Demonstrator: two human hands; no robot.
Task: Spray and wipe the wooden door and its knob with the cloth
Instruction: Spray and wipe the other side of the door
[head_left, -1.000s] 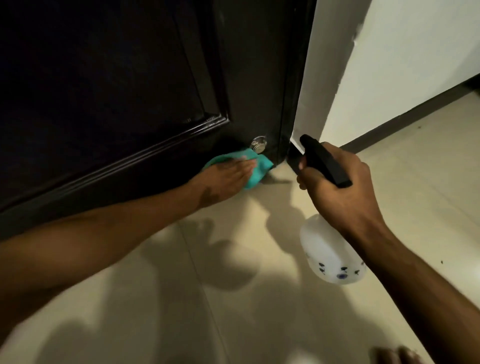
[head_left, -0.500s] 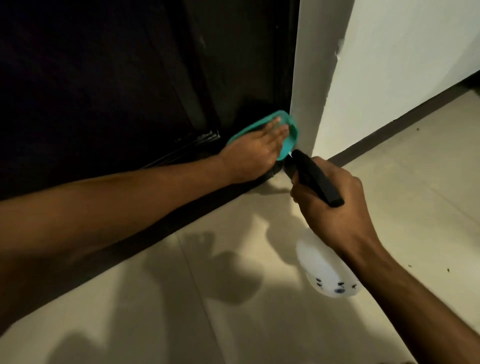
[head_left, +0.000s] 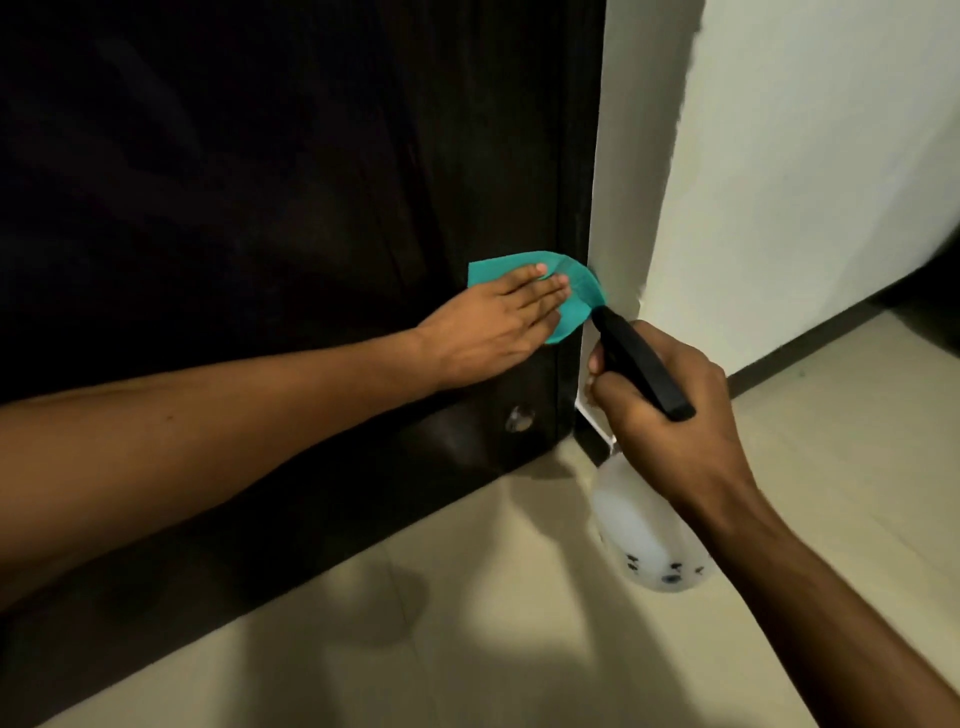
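A dark wooden door (head_left: 260, 182) fills the left and centre of the head view. My left hand (head_left: 483, 327) lies flat on a teal cloth (head_left: 566, 291) and presses it against the door near its right edge. A small round metal fitting (head_left: 519, 418) shows low on the door, below that hand. My right hand (head_left: 670, 410) grips the black trigger head (head_left: 639, 364) of a white spray bottle (head_left: 644, 535), which hangs below the fist just right of the door's edge.
A white wall (head_left: 779, 182) with a dark skirting strip (head_left: 831, 332) runs to the right of the door frame. Pale floor tiles (head_left: 519, 623) spread below, crossed by shadows of my arms.
My left hand has slid the cloth up the door, from beside the round metal fitting to well above it. The right hand with the bottle has stayed close to the door's edge.
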